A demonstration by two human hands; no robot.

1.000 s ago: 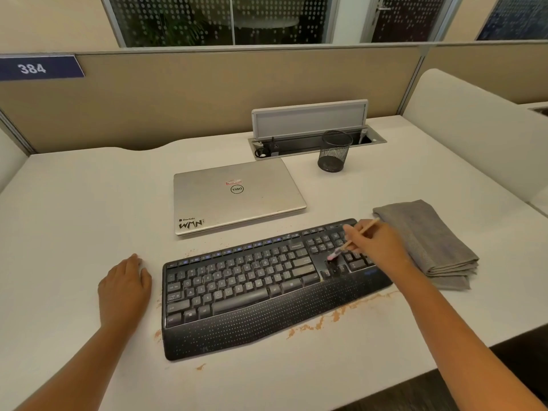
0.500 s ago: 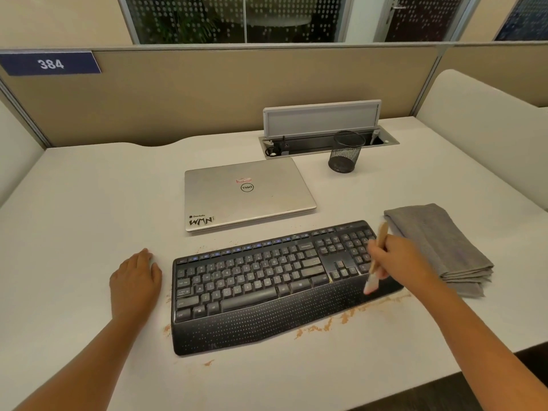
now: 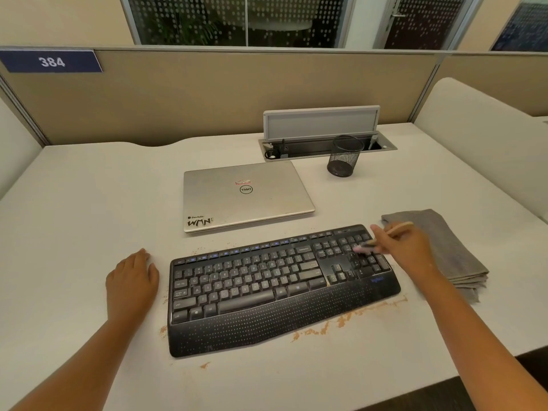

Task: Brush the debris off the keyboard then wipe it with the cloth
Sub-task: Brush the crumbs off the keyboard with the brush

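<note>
Brushing step: right hand (image 3: 409,252) grips brush (image 3: 382,237) over keyboard (image 3: 281,280) numpad; left hand (image 3: 132,281) flat, holding nothing. Cloth (image 3: 444,244) probably next.

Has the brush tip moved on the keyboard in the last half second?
Yes. The brush tip went from the keyboard's front right edge back up onto the number pad.

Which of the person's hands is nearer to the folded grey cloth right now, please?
Right. The right hand holds the brush over the keypad, directly beside the cloth; the left hand rests on the desk beyond the keyboard's far end.
</note>
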